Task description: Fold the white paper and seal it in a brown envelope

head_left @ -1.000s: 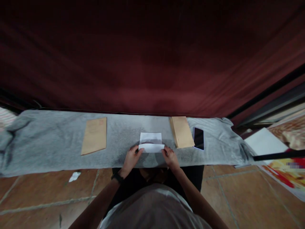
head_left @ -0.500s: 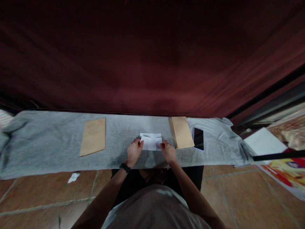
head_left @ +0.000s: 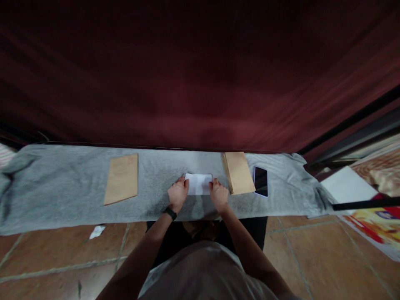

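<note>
A folded sheet of white paper [head_left: 198, 185] lies at the middle of the grey cloth, its upper flap pressed level with the far edge. My left hand [head_left: 178, 193], with a dark band on the wrist, pinches the paper's left edge, thumb on top. On the right edge my right hand [head_left: 219, 194] grips it in the same way. Close to the right hand rests a stack of brown envelopes [head_left: 240, 173]. Farther off to the left, a single brown envelope [head_left: 121, 179] lies flat, with a reddish mark near its top corner.
A phone [head_left: 260, 181] with a dark screen lies right of the stack. Grey cloth [head_left: 75, 179] covers the narrow surface. Behind it hangs a dark red curtain [head_left: 193, 104]. A white scrap [head_left: 97, 231] is on the tiled floor. A white box [head_left: 348, 185] stands at far right.
The paper's folded part has moved away from me, covering the strip that showed behind it. Both hands have shifted slightly with it. The envelopes and phone stay in place.
</note>
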`<control>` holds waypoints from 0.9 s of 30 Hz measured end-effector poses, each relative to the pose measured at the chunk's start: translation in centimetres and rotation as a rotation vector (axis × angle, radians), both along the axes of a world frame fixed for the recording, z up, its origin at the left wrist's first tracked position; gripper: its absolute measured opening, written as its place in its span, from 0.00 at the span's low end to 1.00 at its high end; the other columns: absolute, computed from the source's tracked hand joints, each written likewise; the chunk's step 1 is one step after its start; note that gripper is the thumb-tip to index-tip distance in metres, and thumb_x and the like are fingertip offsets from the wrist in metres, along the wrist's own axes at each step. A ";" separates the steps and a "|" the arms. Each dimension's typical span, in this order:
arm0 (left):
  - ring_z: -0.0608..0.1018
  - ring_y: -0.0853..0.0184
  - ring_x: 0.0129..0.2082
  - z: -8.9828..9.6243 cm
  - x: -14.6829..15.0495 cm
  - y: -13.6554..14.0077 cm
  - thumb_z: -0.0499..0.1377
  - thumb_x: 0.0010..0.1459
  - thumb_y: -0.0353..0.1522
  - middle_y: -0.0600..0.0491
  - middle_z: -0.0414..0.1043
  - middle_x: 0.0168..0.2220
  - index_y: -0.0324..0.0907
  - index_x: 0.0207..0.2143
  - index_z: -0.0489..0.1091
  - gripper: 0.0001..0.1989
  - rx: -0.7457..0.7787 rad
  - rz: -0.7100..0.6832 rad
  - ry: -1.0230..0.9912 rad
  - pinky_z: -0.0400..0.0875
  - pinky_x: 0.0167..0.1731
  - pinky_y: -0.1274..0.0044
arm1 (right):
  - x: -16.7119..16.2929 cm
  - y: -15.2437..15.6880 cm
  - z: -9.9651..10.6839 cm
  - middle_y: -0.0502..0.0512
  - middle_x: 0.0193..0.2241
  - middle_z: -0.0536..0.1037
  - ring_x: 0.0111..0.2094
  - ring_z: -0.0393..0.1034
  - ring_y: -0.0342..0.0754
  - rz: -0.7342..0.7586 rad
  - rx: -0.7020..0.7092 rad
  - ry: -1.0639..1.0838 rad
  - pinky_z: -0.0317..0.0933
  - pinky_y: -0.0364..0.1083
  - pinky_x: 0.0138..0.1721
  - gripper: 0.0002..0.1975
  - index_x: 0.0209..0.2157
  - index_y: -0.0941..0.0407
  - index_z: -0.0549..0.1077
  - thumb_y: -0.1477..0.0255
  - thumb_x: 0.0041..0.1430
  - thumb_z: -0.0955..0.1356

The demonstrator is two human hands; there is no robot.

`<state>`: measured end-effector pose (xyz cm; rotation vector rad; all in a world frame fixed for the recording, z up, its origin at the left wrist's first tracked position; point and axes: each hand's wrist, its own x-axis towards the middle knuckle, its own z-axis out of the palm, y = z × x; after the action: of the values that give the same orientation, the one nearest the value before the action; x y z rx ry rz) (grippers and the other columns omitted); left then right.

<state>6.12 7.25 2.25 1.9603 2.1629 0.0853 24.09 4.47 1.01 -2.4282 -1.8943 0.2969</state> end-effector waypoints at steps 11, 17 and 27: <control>0.83 0.58 0.38 -0.8 -0.1 0.3 0.47 0.71 0.41 0.42 0.81 0.40 0.39 0.51 0.71 0.20 0.067 -0.002 -0.016 0.69 0.35 0.74 | -1.0 -1.0 -1.8 0.67 0.64 0.67 0.64 0.60 0.58 0.310 0.329 0.166 0.55 0.56 0.63 0.20 0.63 0.60 0.66 0.71 0.73 0.60; 0.82 0.56 0.39 -0.5 0.0 0.2 0.44 0.72 0.41 0.40 0.80 0.40 0.37 0.54 0.69 0.22 0.063 -0.062 0.034 0.71 0.38 0.71 | -2.3 -2.0 -4.0 0.65 0.69 0.58 0.70 0.50 0.57 0.362 0.350 0.129 0.47 0.59 0.68 0.26 0.69 0.61 0.58 0.66 0.75 0.59; 0.58 0.59 0.71 -3.6 0.5 -0.3 0.44 0.71 0.34 0.44 0.58 0.70 0.40 0.68 0.58 0.25 0.240 -0.681 -0.107 0.53 0.68 0.64 | -2.3 -2.0 -4.1 0.65 0.71 0.52 0.72 0.45 0.59 0.360 0.295 0.097 0.41 0.62 0.69 0.27 0.70 0.61 0.57 0.71 0.73 0.59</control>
<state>6.62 6.98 -1.31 2.6422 1.3705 0.3350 21.74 2.42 -3.08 -1.8538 -2.1475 0.1319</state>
